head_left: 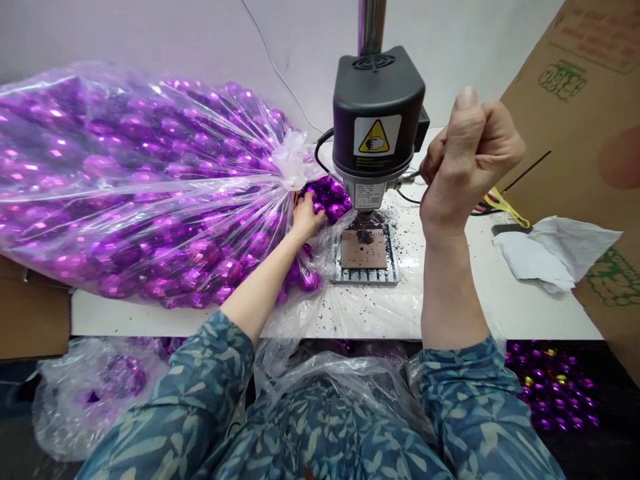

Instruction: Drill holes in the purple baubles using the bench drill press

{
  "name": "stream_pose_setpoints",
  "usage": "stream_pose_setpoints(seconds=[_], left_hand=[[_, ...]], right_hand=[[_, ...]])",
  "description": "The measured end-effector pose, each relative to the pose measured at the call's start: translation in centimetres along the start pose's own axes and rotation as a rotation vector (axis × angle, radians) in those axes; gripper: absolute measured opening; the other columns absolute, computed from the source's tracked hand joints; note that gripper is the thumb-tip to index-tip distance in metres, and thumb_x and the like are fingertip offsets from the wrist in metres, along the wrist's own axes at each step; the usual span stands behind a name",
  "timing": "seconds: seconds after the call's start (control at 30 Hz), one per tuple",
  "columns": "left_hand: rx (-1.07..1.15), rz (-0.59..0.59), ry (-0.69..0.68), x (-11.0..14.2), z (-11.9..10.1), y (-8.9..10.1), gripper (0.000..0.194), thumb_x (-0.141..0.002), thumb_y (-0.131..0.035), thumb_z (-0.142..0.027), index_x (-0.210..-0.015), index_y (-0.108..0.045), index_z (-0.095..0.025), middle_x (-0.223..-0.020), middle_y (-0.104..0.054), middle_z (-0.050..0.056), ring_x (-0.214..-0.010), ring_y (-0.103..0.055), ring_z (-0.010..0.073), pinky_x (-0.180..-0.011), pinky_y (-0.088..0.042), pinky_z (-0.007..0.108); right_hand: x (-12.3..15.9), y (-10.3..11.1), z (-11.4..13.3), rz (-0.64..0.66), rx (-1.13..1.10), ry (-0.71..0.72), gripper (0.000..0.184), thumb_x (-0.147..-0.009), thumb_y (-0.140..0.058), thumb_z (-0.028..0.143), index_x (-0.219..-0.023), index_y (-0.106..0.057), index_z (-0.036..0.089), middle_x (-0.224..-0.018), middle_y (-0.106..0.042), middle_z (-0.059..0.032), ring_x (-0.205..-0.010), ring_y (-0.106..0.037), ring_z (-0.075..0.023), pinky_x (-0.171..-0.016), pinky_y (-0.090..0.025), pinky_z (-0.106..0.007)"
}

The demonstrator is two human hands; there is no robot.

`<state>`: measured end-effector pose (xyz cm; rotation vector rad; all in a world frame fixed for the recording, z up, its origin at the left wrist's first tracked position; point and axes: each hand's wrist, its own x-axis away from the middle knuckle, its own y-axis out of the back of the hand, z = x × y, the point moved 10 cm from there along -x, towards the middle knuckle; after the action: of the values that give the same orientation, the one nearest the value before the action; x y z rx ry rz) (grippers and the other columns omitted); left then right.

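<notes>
My left hand [307, 217] reaches into the mouth of a clear plastic bag [295, 157], its fingers apart against shiny purple faceted baubles [333, 200]. The fingertips are partly hidden among them, and no single bauble is plainly gripped. To the right, my right hand [470, 153] is closed in a fist on the feed lever [413, 175] of a small bench drill press [379, 107]; most of the lever is hidden by the fist. Under the drill head, a brown square plate [364, 250] lies on the slotted metal base [370, 277], with dark shavings scattered over it.
The bag, full of purple baubles, fills the left of the white table [525, 313]. Crumpled white paper [550, 253] and yellow-handled pliers [507, 207] lie at right, beside a cardboard box [575, 133]. Below the table edge are more purple baubles [555, 393] and loose plastic film [340, 380].
</notes>
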<state>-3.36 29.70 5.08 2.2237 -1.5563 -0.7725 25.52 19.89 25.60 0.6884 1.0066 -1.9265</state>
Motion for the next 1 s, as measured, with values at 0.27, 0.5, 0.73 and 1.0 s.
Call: stream_pose_setpoints(seconds=[0.27,0.5,0.73,1.0], left_hand=[[0.802,0.315,0.236,8.4,-2.6,0.2,0.036,-0.089,-0.073,-0.037,-0.121,-0.068,-0.022,-0.115,-0.075,0.01,-0.103,-0.072,0.0225,-0.094,-0.062,0.044],[0.973,0.396,0.43,13.0,-1.7,-3.4,0.03,-0.089,-0.076,-0.042,-0.11,-0.065,-0.024,-0.12,-0.075,0.008,-0.11,-0.073,0.0236,-0.096,-0.063,0.047],[0.924,0.422,0.43,12.9,-1.3,-4.7,0.033,-0.095,-0.066,-0.044,-0.122,-0.064,-0.027,-0.124,-0.073,0.01,-0.109,-0.074,0.0243,-0.092,-0.064,0.046],[0.762,0.237,0.185,11.2,-0.3,-5.3,0.044,-0.086,-0.08,-0.038,-0.125,-0.066,-0.024,-0.12,-0.074,0.007,-0.109,-0.071,0.019,-0.102,-0.056,0.036]], right_hand=[[0.1,0.1,-0.1,0.003,-0.004,-0.005,0.065,-0.079,-0.049,0.08,-0.063,-0.02,0.025,-0.047,-0.024,0.0092,-0.04,-0.022,-0.002,-0.042,-0.021,-0.025],[0.2,-0.1,0.0,0.038,0.084,0.007,0.064,-0.083,-0.04,0.083,-0.065,-0.019,0.025,-0.049,-0.024,0.0074,-0.043,-0.022,-0.0057,-0.045,-0.024,-0.029],[0.3,0.2,0.8,0.011,-0.031,0.015,0.064,-0.079,-0.056,0.078,-0.06,-0.025,0.025,-0.045,-0.03,0.0068,-0.038,-0.023,-0.0085,-0.044,-0.023,-0.034],[0.3,0.1,0.4,0.014,0.027,-0.013,0.069,-0.076,-0.043,0.089,-0.061,-0.023,0.025,-0.045,-0.027,0.0061,-0.039,-0.023,-0.0084,-0.045,-0.026,-0.035]])
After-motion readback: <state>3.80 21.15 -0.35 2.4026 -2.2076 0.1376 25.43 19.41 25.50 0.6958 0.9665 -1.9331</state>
